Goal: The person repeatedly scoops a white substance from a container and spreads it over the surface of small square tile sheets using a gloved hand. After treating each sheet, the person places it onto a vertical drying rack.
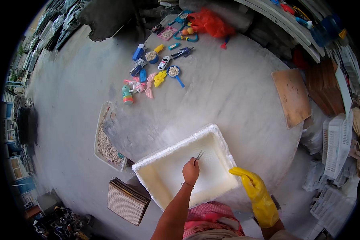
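On the grey concrete floor [228, 100], the white foam box [188, 162] sits just ahead, the bare left hand [191, 170] pinching small metal tweezers [199, 155] inside it while the yellow-gloved right hand [254, 188] rests open on its rim, so picking looks underway and wants careful aim.

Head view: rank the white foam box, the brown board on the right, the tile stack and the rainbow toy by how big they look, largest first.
1. white foam box, though it lies nearest the camera.
2. brown board.
3. tile stack, close to the board; fisheye bending makes that pair unsure.
4. rainbow toy, clearly smallest.

Bright even daylight, soft shadows, fisheye-bent edges
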Motion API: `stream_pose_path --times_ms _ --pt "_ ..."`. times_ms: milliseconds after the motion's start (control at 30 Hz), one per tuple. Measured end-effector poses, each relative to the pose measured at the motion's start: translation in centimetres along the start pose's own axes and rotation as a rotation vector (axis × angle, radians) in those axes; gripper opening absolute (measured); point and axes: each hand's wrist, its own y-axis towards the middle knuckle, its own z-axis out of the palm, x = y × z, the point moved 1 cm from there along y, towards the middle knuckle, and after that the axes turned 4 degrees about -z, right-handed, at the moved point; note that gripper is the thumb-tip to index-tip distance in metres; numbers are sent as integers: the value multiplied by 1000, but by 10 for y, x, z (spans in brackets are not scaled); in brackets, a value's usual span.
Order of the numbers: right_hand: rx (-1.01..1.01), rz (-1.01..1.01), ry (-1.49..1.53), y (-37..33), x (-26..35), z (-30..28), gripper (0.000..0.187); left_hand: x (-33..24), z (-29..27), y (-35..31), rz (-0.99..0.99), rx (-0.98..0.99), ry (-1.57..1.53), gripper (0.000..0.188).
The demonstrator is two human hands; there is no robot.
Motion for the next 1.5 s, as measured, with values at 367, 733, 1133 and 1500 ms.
stream_pose_path --times_ms 367,733,1133,1500 --pt "5 20 -16 -4 -2 7 46 6 -7 1 9 47 -115 12" --pt "-39 109 -137 22 -19 29 50 15 -45 -29 84 89 -289 13" --pt "207 684 151 87 -143 83 52 48 -101 -68 102 30 -243 15" --pt "264 144 -223 31 -114 154 35 231 -180 -250 -227 -166 -563 16"
